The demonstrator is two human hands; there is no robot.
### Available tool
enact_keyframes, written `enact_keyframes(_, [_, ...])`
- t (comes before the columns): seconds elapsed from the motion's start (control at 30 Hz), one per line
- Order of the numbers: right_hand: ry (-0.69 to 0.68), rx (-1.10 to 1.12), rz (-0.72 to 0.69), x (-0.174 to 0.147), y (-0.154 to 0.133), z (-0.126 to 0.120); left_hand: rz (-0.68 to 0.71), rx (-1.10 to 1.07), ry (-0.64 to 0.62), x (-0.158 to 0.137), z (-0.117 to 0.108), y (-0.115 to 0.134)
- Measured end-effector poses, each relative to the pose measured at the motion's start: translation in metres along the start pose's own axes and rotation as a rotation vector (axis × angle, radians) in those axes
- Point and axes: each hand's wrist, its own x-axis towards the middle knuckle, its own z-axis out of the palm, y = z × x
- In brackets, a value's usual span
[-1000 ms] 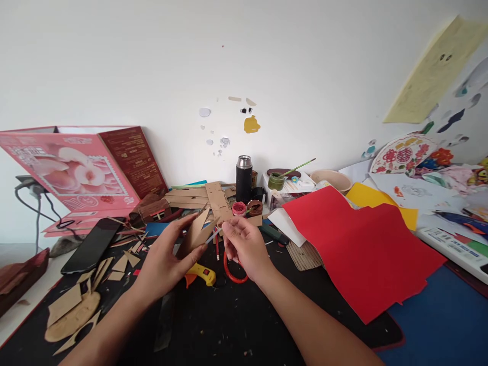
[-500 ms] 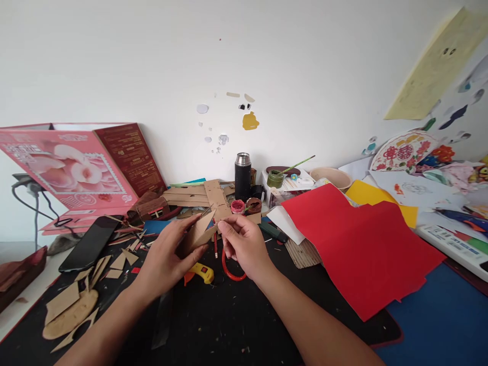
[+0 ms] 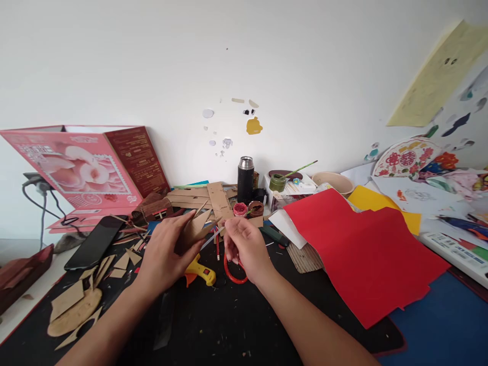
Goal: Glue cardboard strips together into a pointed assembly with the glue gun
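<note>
My left hand (image 3: pixel 165 251) is closed around folded or layered pieces of brown cardboard (image 3: pixel 196 226), whose pointed ends stick out to the right. Just right of those tips, my right hand (image 3: pixel 244 249) has its fingers pinched together; what they hold, if anything, is hidden. A thin whitish strip (image 3: pixel 212 238) shows between the two hands, and whether the right fingers touch it I cannot tell. Below the hands lie a yellow glue gun (image 3: pixel 204 273) and a red loop-shaped handle (image 3: pixel 235 279). A red pencil (image 3: pixel 217 246) is behind them.
Cardboard scraps (image 3: pixel 122 262) and a black phone (image 3: pixel 95 243) lie at left. Behind stand a black flask (image 3: pixel 246 183), a red paint pot (image 3: pixel 240 209) and a green paint jar (image 3: pixel 277 183). Red paper (image 3: pixel 366 259) covers the right side. A pink box (image 3: pixel 86 173) stands back left.
My right fingers have come away from the cardboard's tip, leaving a small gap where the whitish strip shows. The left hand keeps its hold. The whole view has shifted slightly.
</note>
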Motion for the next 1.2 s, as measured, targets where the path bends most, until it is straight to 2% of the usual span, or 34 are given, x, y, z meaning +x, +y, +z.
enact_keyframes(0.13, [-0.088, -0.060, 0.030, -0.004, 0.007, 0.006, 0.101, 0.103, 0.030, -0.001, 0.002, 0.000])
enact_keyframes(0.37, [-0.044, -0.124, 0.030, -0.005, 0.009, 0.006, 0.194, 0.231, 0.064, -0.006, 0.003, 0.006])
enact_keyframes(0.6, [-0.051, -0.162, 0.012, -0.006, 0.011, 0.005, 0.193, 0.331, 0.124, 0.000, 0.002, 0.007])
enact_keyframes(0.8, [-0.070, -0.195, -0.009, -0.006, 0.011, 0.004, 0.210, 0.306, 0.060, 0.002, 0.000, 0.002])
enact_keyframes(0.9, [-0.084, -0.208, -0.010, -0.006, 0.009, 0.003, 0.176, 0.290, 0.067, 0.004, -0.003, -0.004])
enact_keyframes(1.07, [-0.140, -0.284, -0.045, -0.011, 0.007, 0.003, 0.005, 0.302, 0.197, 0.008, -0.008, -0.015])
enact_keyframes(1.2, [-0.203, -0.592, -0.202, -0.019, 0.011, 0.006, -0.010, 0.284, 0.213, 0.009, -0.011, -0.018])
